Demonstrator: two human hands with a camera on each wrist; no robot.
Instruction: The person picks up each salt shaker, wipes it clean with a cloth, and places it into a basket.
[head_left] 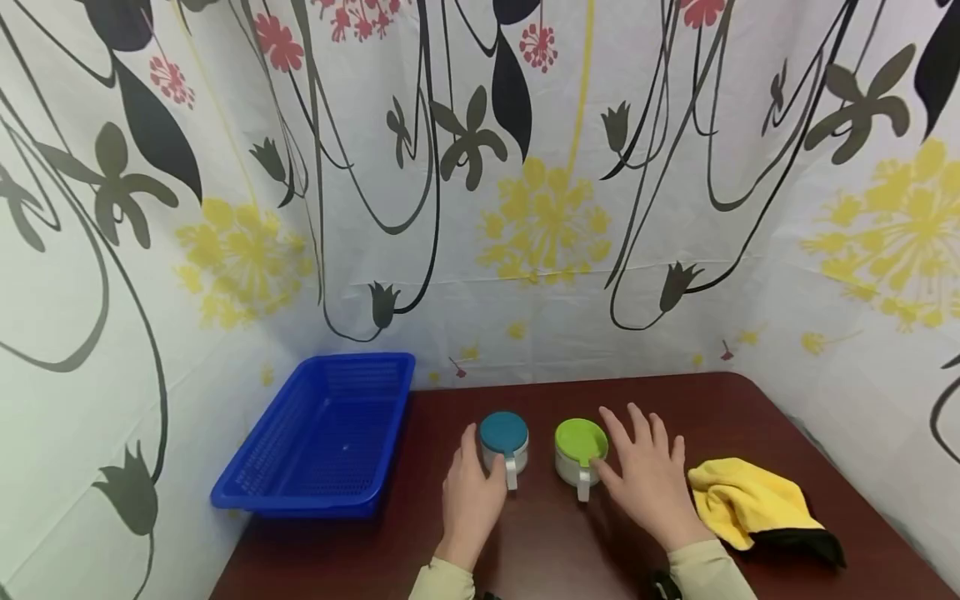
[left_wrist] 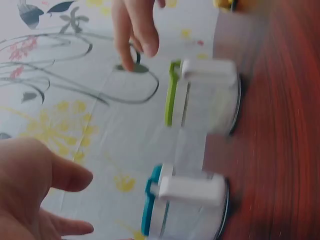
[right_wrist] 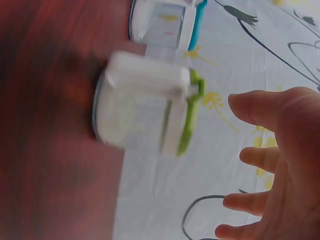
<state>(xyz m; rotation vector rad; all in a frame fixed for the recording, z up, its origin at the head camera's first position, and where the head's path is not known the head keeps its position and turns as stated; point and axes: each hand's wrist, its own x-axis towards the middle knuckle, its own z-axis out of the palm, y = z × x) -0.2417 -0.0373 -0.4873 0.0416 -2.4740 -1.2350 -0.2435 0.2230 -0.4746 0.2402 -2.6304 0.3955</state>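
Two small clear jars with white handles stand upright on the dark red table, side by side. One has a blue lid (head_left: 503, 432), the other a green lid (head_left: 581, 440). My left hand (head_left: 472, 500) is beside the blue-lidded jar (left_wrist: 192, 192), fingers spread and holding nothing. Over to the right, my right hand (head_left: 648, 479) is spread beside the green-lidded jar (right_wrist: 142, 102), with nothing in its grasp. Both wrist views show a gap between the fingers and the lids. The white handles (head_left: 583, 485) point toward me.
A blue plastic basket (head_left: 382, 467) sits at the table's left side. A yellow cloth (head_left: 750, 500) with a black underside lies crumpled at the right. Behind the table (head_left: 555, 558) hangs a white flower-patterned curtain (head_left: 540, 333).
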